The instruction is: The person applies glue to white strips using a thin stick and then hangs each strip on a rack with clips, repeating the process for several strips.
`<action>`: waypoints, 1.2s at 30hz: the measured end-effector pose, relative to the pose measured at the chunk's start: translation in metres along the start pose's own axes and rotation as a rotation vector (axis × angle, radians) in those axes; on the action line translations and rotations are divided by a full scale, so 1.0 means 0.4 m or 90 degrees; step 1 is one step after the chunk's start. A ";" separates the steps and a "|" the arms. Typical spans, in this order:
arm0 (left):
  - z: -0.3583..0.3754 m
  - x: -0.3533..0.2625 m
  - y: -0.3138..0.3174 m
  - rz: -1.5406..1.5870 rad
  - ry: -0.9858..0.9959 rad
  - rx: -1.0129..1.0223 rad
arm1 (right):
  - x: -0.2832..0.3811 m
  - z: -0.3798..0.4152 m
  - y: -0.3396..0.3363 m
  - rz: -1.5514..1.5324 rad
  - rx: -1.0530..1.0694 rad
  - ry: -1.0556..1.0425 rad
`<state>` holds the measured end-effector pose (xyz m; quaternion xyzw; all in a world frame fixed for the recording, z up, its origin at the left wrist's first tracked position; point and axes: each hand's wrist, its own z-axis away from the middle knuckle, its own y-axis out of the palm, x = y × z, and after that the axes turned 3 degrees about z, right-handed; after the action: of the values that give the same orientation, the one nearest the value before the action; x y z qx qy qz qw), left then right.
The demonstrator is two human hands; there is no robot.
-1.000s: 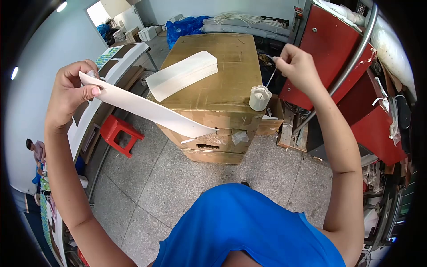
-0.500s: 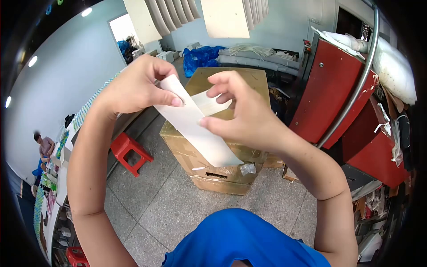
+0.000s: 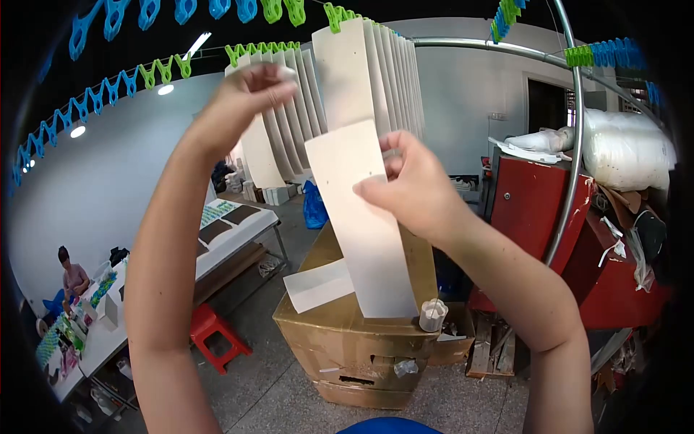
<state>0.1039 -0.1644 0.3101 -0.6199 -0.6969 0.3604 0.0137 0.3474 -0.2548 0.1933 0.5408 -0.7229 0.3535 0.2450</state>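
Note:
My right hand (image 3: 412, 184) grips a long white strip (image 3: 365, 239) by its right edge, thumb in front and fingers behind. The strip is held upright above a taped cardboard box (image 3: 347, 343), with small dark holes near its top. My left hand (image 3: 253, 98) is raised at the upper left, beside hanging white strips (image 3: 278, 116); its fingers are loosely curled and slightly blurred, with a gap between thumb and forefinger. Another white strip (image 3: 318, 283) lies on the box, partly behind the held one. More pale strips (image 3: 347, 79) hang from green clothes pegs (image 3: 340, 16).
Blue pegs (image 3: 116, 18) line the strings overhead. A metal pole (image 3: 571, 159) and red cabinet (image 3: 531, 217) stand right. A white ridged cylinder (image 3: 433, 315) is at the box's right edge. A red stool (image 3: 217, 340) stands left; a person (image 3: 74, 275) sits by a long table (image 3: 112, 340).
My left hand has let go of the strip and risen towards the hanging strips. The right hand now holds the strip more upright. The view has tilted up, showing the pegs.

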 end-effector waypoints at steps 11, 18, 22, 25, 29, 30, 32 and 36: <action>-0.231 -0.021 -0.078 0.026 0.189 -0.139 | 0.200 -0.234 -0.050 0.215 -0.119 -0.138; -0.301 0.011 -0.116 -0.091 0.263 -0.109 | 0.208 -0.302 -0.042 0.257 -0.120 -0.172; -0.310 0.029 -0.123 -0.216 0.487 -0.033 | 0.214 -0.334 -0.036 0.277 -0.153 -0.158; -0.262 -0.027 -0.077 -0.088 0.396 -0.003 | 0.205 -0.346 -0.037 0.314 -0.158 -0.161; -0.253 -0.050 -0.022 -0.024 0.334 -0.057 | 0.196 -0.310 -0.053 0.412 -0.303 -0.216; -0.257 -0.049 -0.010 -0.027 0.315 -0.073 | 0.212 -0.280 -0.062 0.413 -0.305 -0.215; -0.270 -0.044 -0.001 -0.003 0.309 -0.068 | 0.244 -0.224 -0.103 0.390 -0.284 -0.180; -0.299 -0.023 0.022 0.081 0.276 -0.078 | 0.219 -0.181 -0.165 0.476 -0.344 -0.225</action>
<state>0.1694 -0.1147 0.3980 -0.7250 -0.6579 0.1763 0.1026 0.3827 -0.2630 0.3198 0.2136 -0.9636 0.1202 0.1064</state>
